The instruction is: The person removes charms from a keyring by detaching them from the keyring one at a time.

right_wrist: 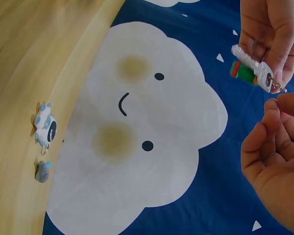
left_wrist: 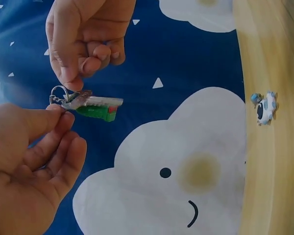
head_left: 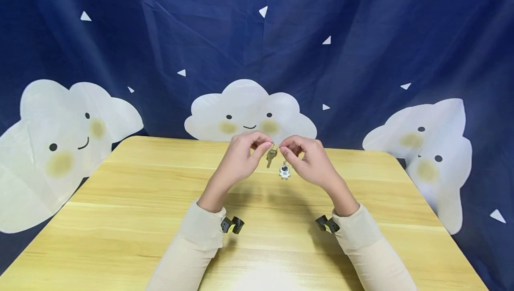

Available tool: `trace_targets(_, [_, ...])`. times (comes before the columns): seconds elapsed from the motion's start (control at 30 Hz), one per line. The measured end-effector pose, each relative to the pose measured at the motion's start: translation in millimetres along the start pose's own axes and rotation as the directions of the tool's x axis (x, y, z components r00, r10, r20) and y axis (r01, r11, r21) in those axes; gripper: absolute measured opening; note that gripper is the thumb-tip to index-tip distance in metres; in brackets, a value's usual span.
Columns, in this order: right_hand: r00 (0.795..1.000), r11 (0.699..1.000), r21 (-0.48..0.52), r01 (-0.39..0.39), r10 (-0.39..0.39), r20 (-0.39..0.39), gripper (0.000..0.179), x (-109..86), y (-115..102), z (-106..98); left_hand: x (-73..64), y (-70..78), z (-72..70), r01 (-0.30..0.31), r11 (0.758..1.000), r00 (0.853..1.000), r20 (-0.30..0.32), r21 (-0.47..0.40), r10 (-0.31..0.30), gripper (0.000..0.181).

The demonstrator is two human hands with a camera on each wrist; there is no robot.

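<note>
A navy cloud-print curtain (head_left: 225, 32) hung behind a wood-grain bench (head_left: 132, 201).
Above it, the left hand (head_left: 241, 157) and right hand (head_left: 307, 157), near each other, both pinched a metal key ring (left_wrist: 59, 87) with thumb and fingertips. An astronaut charm (right_wrist: 42, 123) lay on the bench. From the ring hung a key (right_wrist: 250, 60) and a green charm (right_wrist: 244, 74); a small grey figurine (right_wrist: 41, 173) lay just beside the astronaut charm.

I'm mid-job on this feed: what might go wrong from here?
The key and green charm dangle from the ring above the table; a slipped pinch could drop them. Falling, they might hit the astronaut on the table below. The left hand and right hand crowd that small ring, so fingers may block each other.
</note>
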State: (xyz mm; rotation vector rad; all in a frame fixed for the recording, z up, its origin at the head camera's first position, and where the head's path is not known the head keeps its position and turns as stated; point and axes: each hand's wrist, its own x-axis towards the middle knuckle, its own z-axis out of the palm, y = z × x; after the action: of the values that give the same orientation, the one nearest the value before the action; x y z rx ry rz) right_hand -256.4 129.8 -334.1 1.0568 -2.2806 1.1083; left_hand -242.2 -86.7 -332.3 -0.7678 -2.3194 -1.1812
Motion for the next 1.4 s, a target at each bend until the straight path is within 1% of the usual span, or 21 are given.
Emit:
trace_targets(0.13, [1.0,1.0,-0.003,0.005,-0.005,0.001,0.013,0.3,0.1,0.4,0.2,2.1,-1.2,-0.028,0.999,1.0,-0.002,0.046,0.028,0.009])
trace_targets(0.33, [1.0,1.0,0.001,0.023,-0.023,0.009,0.018,0.5,-0.2,3.0,0.6,2.5,0.0,-0.029,0.998,1.0,0.01,0.055,0.028,0.01])
trace_targets(0.5, [0.999,0.999,0.003,0.039,-0.039,0.004,0.014,0.8,0.4,4.6,1.2,2.1,0.7,-0.019,0.998,1.0,0.01,0.053,0.018,0.01])
trace_targets(0.7, [1.0,1.0,0.013,0.027,-0.027,0.012,0.007,0.9,-1.2,4.8,1.7,2.4,0.1,-0.006,0.999,1.0,-0.01,0.047,0.006,0.01])
trace_targets(0.83, [1.0,1.0,0.012,0.021,-0.021,0.017,0.006,0.5,-3.4,4.5,1.6,2.1,0.1,-0.001,0.999,1.0,-0.014,0.039,0.002,0.01])
trace_targets(0.93, [1.0,1.0,0.011,0.023,-0.023,0.012,0.006,0.0,-4.4,4.5,1.4,2.5,0.3,-0.003,0.999,1.0,-0.013,0.035,0.004,0.01])
trace_targets(1.07, [0.999,0.999,0.014,0.046,-0.046,-0.013,0.005,-0.4,-3.5,5.6,1.3,3.7,1.1,-0.021,0.999,1.0,-0.016,0.026,0.021,0.01])
trace_targets(1.17, [0.996,0.997,0.018,0.077,-0.076,-0.045,0.005,-0.3,-2.5,6.7,1.3,3.7,2.1,-0.029,0.999,0.999,-0.026,0.012,0.03,0.01])
trace_targets(1.23, [0.993,0.995,0.019,0.098,-0.097,-0.069,0.006,0.0,-2.6,7.0,1.5,3.1,2.8,-0.024,1.0,0.999,-0.034,-0.006,0.024,0.01])
trace_targets(1.3, [0.989,0.993,0.019,0.115,-0.112,-0.092,0.007,0.3,-3.2,7.3,1.4,2.1,3.2,-0.007,0.999,0.999,-0.04,-0.036,0.006,0.011])
trace_targets(1.4, [0.986,0.992,0.023,0.123,-0.12,-0.114,0.007,0.2,-4.2,7.9,0.9,0.7,3.5,0.034,0.995,0.998,-0.04,-0.097,-0.038,0.012])
